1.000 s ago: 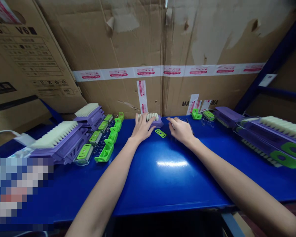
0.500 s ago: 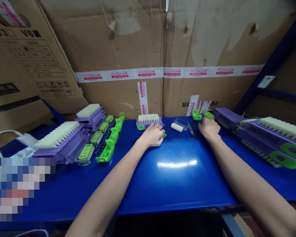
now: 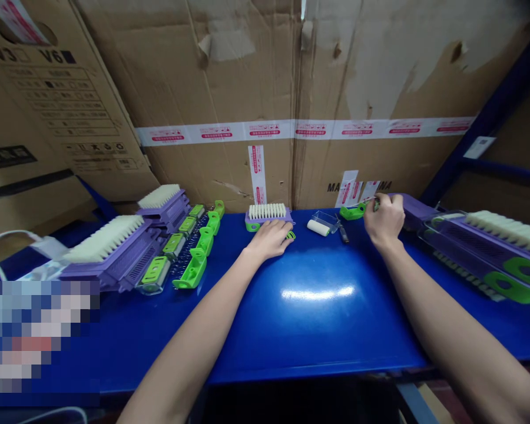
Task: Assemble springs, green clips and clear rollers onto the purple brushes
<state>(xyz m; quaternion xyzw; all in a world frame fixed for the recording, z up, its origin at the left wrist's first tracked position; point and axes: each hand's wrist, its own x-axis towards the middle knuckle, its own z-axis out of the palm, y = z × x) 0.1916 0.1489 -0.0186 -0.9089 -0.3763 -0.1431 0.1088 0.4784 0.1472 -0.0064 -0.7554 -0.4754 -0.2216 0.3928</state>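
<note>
Since the previous frame, the right hand [image 3: 383, 217] has risen slightly at one o'clock, and the green bracket [image 3: 353, 211] beside it lies flatter. Nearest, on the blue tabletop [image 3: 309, 330], a row of green holders [image 3: 197, 262] runs at eleven o'clock. At twelve, the left hand [image 3: 269, 237] curls over a small green plate [image 3: 290, 235]; how firm its grip is cannot be told. Beyond are a white roller [image 3: 318, 227] and, just past that hand, a brush block [image 3: 268, 214]. The right grip's fingers bunch together, contents unclear.
</note>
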